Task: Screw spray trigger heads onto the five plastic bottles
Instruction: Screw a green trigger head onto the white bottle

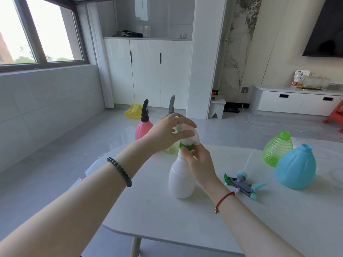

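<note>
The white bottle [181,179] stands upright on the table [167,219], near its middle. The left hand [167,132] is curled over the white spray head [193,139] on top of the bottle, fingers wrapped around it. The right hand [201,164] pinches the green screw collar [185,145] at the bottle's neck between thumb and fingertips.

Behind the left hand stand a pink bottle [142,129] with a black spray head and a yellow-green bottle [170,150] with a grey one. To the right, a ribbed green bottle [276,148] and a blue bottle [295,167] stand with open necks. Loose spray heads [243,184] lie on the table between the white bottle and the blue one.
</note>
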A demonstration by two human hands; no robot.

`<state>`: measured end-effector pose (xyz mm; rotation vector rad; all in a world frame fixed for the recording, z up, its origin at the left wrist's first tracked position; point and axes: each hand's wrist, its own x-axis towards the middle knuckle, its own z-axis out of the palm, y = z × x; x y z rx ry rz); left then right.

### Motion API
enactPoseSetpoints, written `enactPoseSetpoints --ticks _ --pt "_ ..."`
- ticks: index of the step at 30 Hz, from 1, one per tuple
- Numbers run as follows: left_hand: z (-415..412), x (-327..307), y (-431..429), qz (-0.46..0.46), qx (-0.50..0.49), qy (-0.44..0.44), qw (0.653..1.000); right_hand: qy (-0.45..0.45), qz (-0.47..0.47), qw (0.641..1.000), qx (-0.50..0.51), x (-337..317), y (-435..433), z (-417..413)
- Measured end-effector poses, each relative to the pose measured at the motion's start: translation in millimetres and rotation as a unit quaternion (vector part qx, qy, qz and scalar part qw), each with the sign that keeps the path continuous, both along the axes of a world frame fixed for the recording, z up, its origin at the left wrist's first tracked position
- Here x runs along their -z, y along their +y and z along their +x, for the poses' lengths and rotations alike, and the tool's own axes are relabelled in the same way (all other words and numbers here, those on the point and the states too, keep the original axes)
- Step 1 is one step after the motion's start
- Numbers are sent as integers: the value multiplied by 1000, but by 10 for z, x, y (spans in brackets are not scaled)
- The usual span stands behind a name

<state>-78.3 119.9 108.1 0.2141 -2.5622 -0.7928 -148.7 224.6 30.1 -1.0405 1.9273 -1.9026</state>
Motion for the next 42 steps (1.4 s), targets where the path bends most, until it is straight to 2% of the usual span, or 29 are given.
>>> enactPoseSetpoints --ticks 3,9,14,19,24,29,34,39,42 --pt "-15 0 18 -7 -2 -5 1000 -4 -1 998 59 -7 -28 -36" --pt "-17 10 17 -6 -4 -3 1000 8 8 1000 -25 -20 33 -40" --pt "-26 7 35 -7 -5 -5 1000 -10 3 999 52 -7 -15 -59" --pt "-35 14 23 -5 -3 -5 1000 2 2 999 -45 -33 67 -62" --pt "-30 11 32 -12 -6 -8 1000 -12 1 1000 22 -2 34 -70" --pt "-21 11 22 -10 -3 -7 1000 -6 -2 999 -47 -7 64 -53" --pt "-30 6 42 -13 -3 -10 1000 -21 1 999 32 6 39 -75" --pt "-6 11 28 -1 4 1 1000 -9 2 999 -44 -35 55 -58" --pt "-26 10 45 -10 0 -5 1000 6 17 1000 7 -61 67 -88"
